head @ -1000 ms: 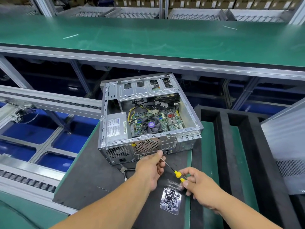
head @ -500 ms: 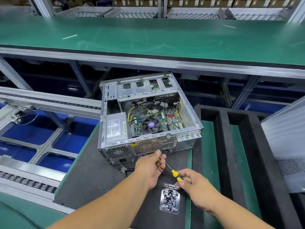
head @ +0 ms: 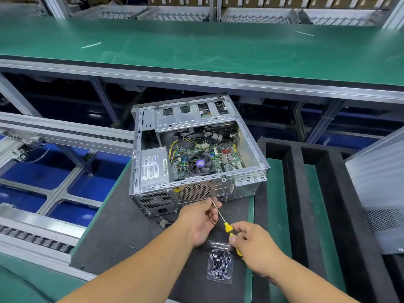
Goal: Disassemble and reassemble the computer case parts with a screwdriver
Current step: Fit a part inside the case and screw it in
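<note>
An open silver computer case (head: 251, 154) lies on its side on a dark mat, showing the motherboard, CPU fan and power supply. My right hand (head: 253, 246) grips the yellow handle of a screwdriver (head: 227, 227). Its thin shaft points up-left toward the case's rear panel. My left hand (head: 201, 219) pinches the shaft near the tip, just below the rear fan grille. A clear plastic tray of dark screws (head: 219, 264) lies on the mat under my hands.
Black foam dividers (head: 295, 193) with green slots run along the right. A perforated grey side panel (head: 380, 189) leans at the far right. A green conveyor belt (head: 196, 47) crosses behind the case. Roller tracks (head: 32, 237) and blue bins lie to the left.
Both hands have shifted slightly up toward the case's rear panel, bringing the screwdriver tip closer to it. The grips look the same.
</note>
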Demonstrator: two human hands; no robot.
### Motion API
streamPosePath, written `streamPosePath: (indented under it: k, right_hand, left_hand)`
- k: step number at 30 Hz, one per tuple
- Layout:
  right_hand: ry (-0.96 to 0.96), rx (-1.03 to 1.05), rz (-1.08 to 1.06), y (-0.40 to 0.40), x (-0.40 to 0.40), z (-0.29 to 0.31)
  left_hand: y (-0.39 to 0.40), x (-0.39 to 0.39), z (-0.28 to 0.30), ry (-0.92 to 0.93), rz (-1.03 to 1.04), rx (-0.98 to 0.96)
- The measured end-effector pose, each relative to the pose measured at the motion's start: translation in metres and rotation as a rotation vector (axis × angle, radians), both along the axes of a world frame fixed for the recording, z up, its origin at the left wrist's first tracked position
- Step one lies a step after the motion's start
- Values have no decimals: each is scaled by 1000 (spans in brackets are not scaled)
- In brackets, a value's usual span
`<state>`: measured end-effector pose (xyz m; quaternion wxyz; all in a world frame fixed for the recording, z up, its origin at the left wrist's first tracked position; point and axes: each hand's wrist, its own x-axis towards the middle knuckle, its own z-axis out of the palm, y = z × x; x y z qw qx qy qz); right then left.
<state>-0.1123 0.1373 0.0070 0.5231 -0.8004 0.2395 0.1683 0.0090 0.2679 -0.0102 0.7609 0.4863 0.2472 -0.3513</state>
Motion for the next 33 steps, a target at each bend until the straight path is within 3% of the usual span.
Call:
streamPosePath:
  k: [9,14,20,33]
  right_hand:
    - [67,167,-108,13,2,8]
    - [114,285,-138,16,5,9]
    - [151,475,-280,23,6,7]
    - [95,432,-327,29,1,5]
  left_hand:
    - [0,0,3,-37,-85,84]
    - [1,-10,2,-116,-253,203]
    - [0,-10,-3,-178,-240,296]
    - [-3,-11,-11,-223,-191,345]
